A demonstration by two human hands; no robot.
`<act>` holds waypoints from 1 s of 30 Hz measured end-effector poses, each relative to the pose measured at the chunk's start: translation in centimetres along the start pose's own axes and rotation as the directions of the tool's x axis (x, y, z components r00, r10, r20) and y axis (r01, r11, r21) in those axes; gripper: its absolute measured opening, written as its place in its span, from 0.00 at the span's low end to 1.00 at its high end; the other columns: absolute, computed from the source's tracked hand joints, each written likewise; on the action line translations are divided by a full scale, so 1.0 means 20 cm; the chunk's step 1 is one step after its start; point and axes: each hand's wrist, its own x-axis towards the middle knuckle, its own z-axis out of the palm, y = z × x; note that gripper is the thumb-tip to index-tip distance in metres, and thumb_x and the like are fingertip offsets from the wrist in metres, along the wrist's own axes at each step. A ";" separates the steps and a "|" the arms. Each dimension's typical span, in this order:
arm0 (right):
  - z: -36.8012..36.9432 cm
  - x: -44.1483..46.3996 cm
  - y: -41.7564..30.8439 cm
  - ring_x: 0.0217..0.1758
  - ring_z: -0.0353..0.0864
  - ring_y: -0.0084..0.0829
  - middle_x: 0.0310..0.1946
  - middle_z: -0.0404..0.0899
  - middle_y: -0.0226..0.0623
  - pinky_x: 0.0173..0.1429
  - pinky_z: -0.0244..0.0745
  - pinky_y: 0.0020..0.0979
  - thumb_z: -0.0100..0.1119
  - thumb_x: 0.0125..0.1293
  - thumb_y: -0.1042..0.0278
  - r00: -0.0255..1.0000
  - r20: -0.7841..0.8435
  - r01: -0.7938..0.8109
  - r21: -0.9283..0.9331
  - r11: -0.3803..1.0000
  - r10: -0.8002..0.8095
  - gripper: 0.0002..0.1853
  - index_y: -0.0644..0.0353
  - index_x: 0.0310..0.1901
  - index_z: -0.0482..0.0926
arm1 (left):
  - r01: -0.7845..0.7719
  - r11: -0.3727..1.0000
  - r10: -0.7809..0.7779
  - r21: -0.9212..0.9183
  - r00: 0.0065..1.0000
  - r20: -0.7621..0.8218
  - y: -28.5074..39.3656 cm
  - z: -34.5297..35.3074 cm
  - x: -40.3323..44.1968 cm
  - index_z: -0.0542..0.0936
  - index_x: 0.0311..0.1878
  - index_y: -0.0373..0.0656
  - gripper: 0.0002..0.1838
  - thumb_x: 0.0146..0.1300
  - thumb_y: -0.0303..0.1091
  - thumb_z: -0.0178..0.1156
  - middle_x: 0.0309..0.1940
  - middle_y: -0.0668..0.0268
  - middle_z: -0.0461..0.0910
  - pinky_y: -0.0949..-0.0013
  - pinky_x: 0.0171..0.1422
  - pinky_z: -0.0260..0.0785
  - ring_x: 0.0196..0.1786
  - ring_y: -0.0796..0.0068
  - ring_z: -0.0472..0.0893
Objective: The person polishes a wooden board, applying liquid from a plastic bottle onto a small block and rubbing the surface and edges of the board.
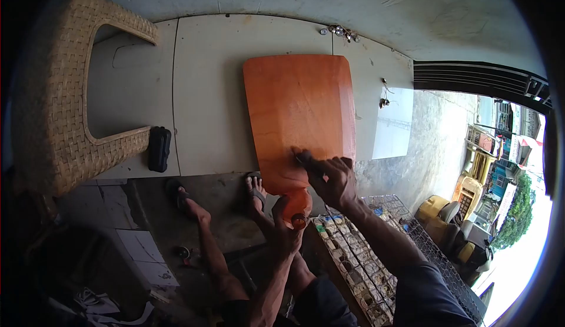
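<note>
A large orange sheet (pixel 300 103) lies on the pale tabletop (pixel 206 92), its near end hanging over the edge and curling up. My left hand (pixel 286 227) is closed on that curled end. Above and to the right, my right hand (pixel 335 180) is closed over the near right part of the sheet. A small dark item shows by its fingertips, near a dark mark on the sheet; its shape is too unclear to name.
A woven frame (pixel 65 92) stands at the left, beside a black case (pixel 159 149). Small metal pieces (pixel 341 32) lie along the far edge, others at the right. Below right are wire spring frames (pixel 359 256). Two sandalled feet (pixel 256 193) show under the table edge.
</note>
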 end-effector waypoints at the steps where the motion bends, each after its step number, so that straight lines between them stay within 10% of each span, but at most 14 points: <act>1: -0.10 -0.16 -0.05 0.27 0.83 0.28 0.19 0.81 0.31 0.41 0.70 0.35 0.67 0.63 0.70 0.983 0.181 -0.033 0.051 0.998 0.023 0.18 0.43 0.55 0.90 | -0.011 0.999 0.011 0.043 1.000 -0.006 0.01 0.00 -0.01 0.68 0.73 0.44 0.42 0.56 0.35 0.77 0.73 0.51 0.61 0.52 0.79 0.59 0.75 0.53 0.64; 9: -0.09 0.86 0.23 0.35 0.84 0.34 0.27 0.86 0.33 0.49 0.71 0.40 0.61 0.67 0.66 0.989 -0.094 -0.108 0.093 0.990 0.117 0.18 0.39 0.56 0.89 | -0.078 0.985 0.080 0.156 0.997 -0.010 0.09 0.05 0.01 0.69 0.71 0.44 0.41 0.56 0.42 0.77 0.72 0.48 0.59 0.50 0.78 0.59 0.75 0.50 0.64; 11: -0.03 0.73 0.23 0.32 0.83 0.34 0.23 0.82 0.32 0.48 0.70 0.41 0.61 0.65 0.67 0.992 -0.111 0.056 -0.085 0.995 -0.065 0.19 0.39 0.56 0.88 | -0.097 0.979 0.100 0.178 0.995 -0.008 0.11 0.06 0.01 0.70 0.71 0.44 0.41 0.57 0.44 0.77 0.72 0.47 0.59 0.50 0.78 0.59 0.74 0.49 0.64; 16: -0.17 -0.21 0.00 0.28 0.85 0.29 0.29 0.89 0.34 0.45 0.71 0.34 0.68 0.61 0.69 0.971 0.235 -0.032 -0.067 0.997 0.047 0.23 0.38 0.58 0.89 | -0.099 0.941 0.110 0.324 0.994 -0.014 0.11 0.05 0.01 0.70 0.70 0.45 0.41 0.57 0.48 0.78 0.72 0.45 0.58 0.49 0.78 0.59 0.74 0.47 0.63; 19: -0.23 0.14 0.12 0.28 0.86 0.29 0.33 0.90 0.37 0.45 0.76 0.33 0.67 0.64 0.67 0.973 0.089 -0.228 0.186 0.956 0.214 0.20 0.40 0.58 0.89 | -0.077 0.961 0.076 0.265 0.997 0.014 0.14 0.05 0.01 0.71 0.70 0.42 0.45 0.50 0.47 0.81 0.74 0.44 0.54 0.42 0.80 0.53 0.77 0.41 0.56; 23: -0.20 0.91 0.24 0.31 0.85 0.39 0.31 0.88 0.34 0.48 0.78 0.41 0.61 0.68 0.62 0.987 -0.012 -0.163 -0.012 0.987 0.163 0.17 0.40 0.57 0.88 | -0.121 0.967 0.119 0.225 0.993 0.022 0.15 0.10 0.01 0.72 0.69 0.42 0.45 0.50 0.47 0.81 0.74 0.44 0.54 0.41 0.80 0.52 0.78 0.40 0.55; 30: -0.16 -0.15 0.08 0.24 0.84 0.33 0.25 0.86 0.35 0.39 0.71 0.37 0.66 0.60 0.73 0.984 0.158 -0.073 -0.037 0.997 0.078 0.22 0.39 0.55 0.90 | 0.019 0.997 -0.019 0.076 1.000 -0.008 0.14 0.12 0.03 0.71 0.70 0.42 0.45 0.50 0.44 0.81 0.75 0.43 0.52 0.41 0.82 0.48 0.79 0.39 0.53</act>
